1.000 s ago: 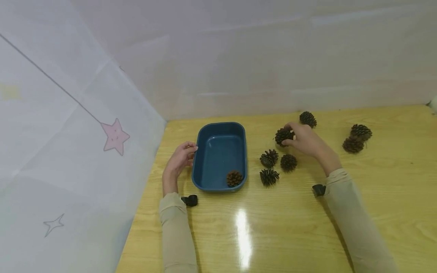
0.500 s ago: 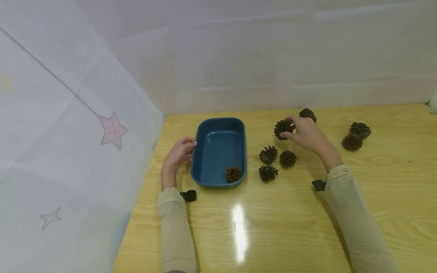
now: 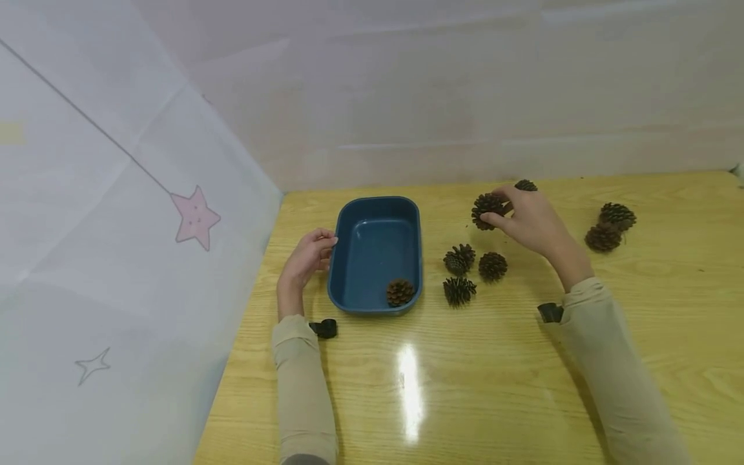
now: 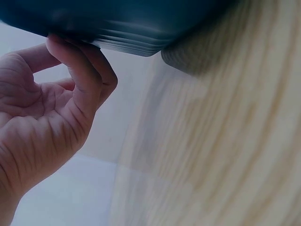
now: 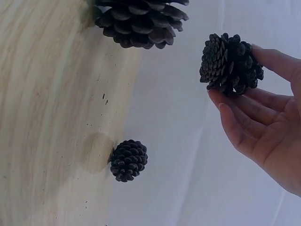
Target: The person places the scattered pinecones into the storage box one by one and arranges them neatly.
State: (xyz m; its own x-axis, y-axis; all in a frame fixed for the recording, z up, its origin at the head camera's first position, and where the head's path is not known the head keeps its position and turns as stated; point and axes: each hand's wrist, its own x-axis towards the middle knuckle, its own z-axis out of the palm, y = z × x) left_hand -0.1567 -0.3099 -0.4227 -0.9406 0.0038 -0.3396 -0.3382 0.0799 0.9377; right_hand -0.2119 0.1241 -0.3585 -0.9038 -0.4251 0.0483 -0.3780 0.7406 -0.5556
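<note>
My right hand (image 3: pixel 536 221) pinches a dark brown pine cone (image 3: pixel 487 211) between thumb and fingers. In the right wrist view that pine cone (image 5: pixel 230 64) is held off the wooden surface, with the fingertips under one side and the thumb on the other. My left hand (image 3: pixel 306 258) rests its bent fingertips against the left side of a blue rectangular tray (image 3: pixel 338 258). The left wrist view has those fingers (image 4: pixel 84 70) touching the tray's outer wall (image 4: pixel 131 40). A lighter brown pine cone (image 3: pixel 400 292) sits inside the tray at its near right corner.
Between the tray and my right arm lie three pine cones (image 3: pixel 459 258) in a cluster. Another pine cone (image 3: pixel 526 185) is partly hidden behind my right hand. Two more pine cones (image 3: pixel 604 237) touch each other further right. A papered wall (image 3: pixel 407 97) borders the wooden table (image 3: pixel 476 387).
My right hand has lifted the pine cone and carried it slightly away from the cluster. The left hand stays at the tray's side. The head view has tilted a little.
</note>
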